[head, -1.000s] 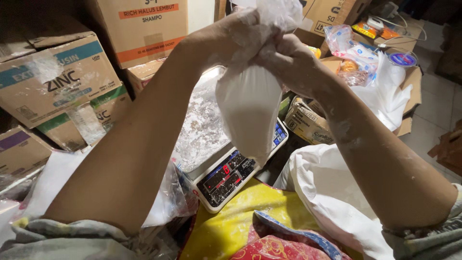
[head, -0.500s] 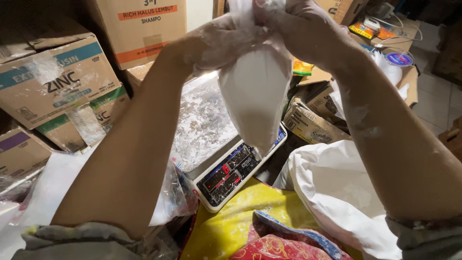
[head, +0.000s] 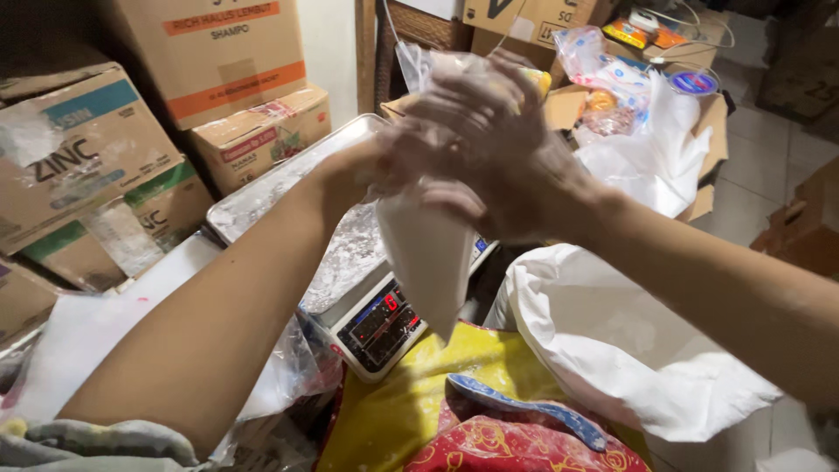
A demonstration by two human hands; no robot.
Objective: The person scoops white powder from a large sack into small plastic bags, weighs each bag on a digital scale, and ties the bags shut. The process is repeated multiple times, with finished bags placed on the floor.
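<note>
Both my hands grip the neck of a clear plastic bag of white powder (head: 430, 253), which hangs above a digital weighing scale (head: 376, 323). My left hand (head: 398, 162) clasps the neck from the left. Wrapped over the top from the right is my right hand (head: 489, 140), blurred by motion. Both hands are dusted with powder. The scale's metal tray (head: 271, 188) is covered in white powder.
Cardboard boxes (head: 218, 61) are stacked at the left and back. A large open white sack (head: 629, 350) sits at the right, a yellow and red sack (head: 454, 419) in front. Packets and plastic bags (head: 612, 79) lie at the back right.
The view has dropped, so my hands and the bag sit lower in frame. My right hand has moved over the bag's neck in a fast, blurred motion.
</note>
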